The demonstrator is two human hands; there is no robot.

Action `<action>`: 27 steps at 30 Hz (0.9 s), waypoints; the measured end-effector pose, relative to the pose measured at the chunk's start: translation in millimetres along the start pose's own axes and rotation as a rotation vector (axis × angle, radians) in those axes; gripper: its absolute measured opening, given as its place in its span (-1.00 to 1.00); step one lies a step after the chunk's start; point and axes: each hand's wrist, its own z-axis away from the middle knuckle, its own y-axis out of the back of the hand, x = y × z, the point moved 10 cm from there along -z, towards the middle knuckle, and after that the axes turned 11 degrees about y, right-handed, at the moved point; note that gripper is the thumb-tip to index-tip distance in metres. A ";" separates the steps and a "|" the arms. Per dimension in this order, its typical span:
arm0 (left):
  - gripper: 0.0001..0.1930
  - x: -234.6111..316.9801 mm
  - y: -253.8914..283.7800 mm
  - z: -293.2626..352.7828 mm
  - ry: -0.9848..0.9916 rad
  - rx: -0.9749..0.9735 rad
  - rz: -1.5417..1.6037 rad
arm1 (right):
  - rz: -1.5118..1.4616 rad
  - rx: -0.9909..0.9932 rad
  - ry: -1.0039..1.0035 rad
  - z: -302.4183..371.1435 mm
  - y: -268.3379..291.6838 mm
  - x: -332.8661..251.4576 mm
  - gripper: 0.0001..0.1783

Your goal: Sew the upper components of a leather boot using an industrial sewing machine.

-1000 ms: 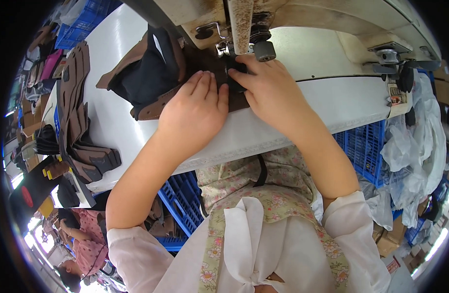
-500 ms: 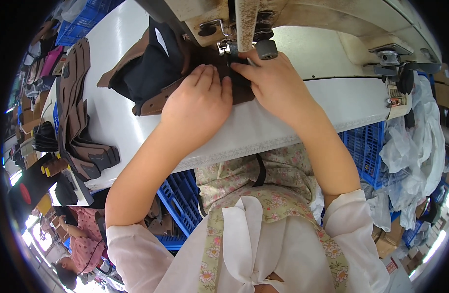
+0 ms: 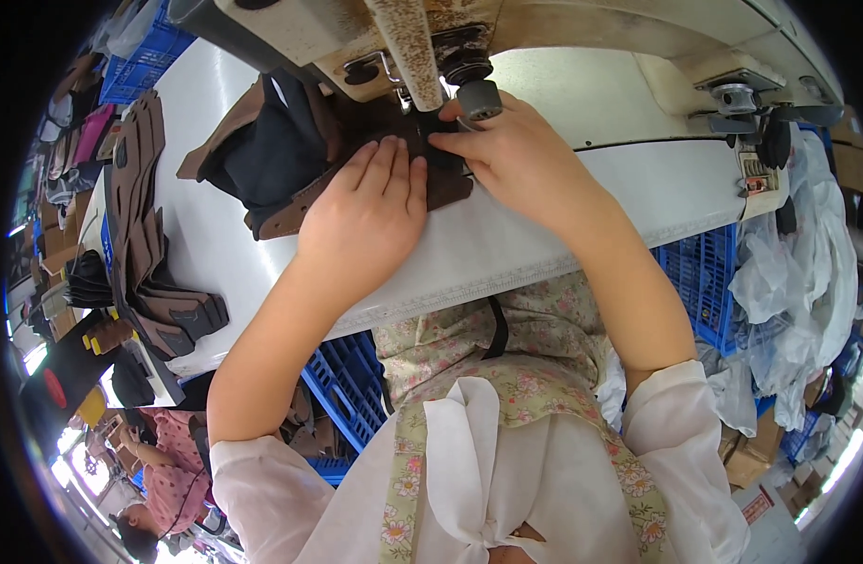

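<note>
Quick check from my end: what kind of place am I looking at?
Probably a sewing workshop or factory floor: a sewing machine stands at the white table, similar brown pieces lie overlapping at the left, and another person is visible beyond.

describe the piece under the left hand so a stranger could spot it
Find the stained cream sewing machine over the white table. Below its head, partly under the bare left hand, lies a brown leathery piece with bunched dark fabric. That bulky fabric sets it apart from the flatter, overlapping brown leathery strips at left.
</note>
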 end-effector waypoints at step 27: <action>-0.55 -4.6 4.2 -3.5 0.057 0.036 0.036 | 0.112 -0.042 -0.018 3.6 -3.2 -7.8 -0.61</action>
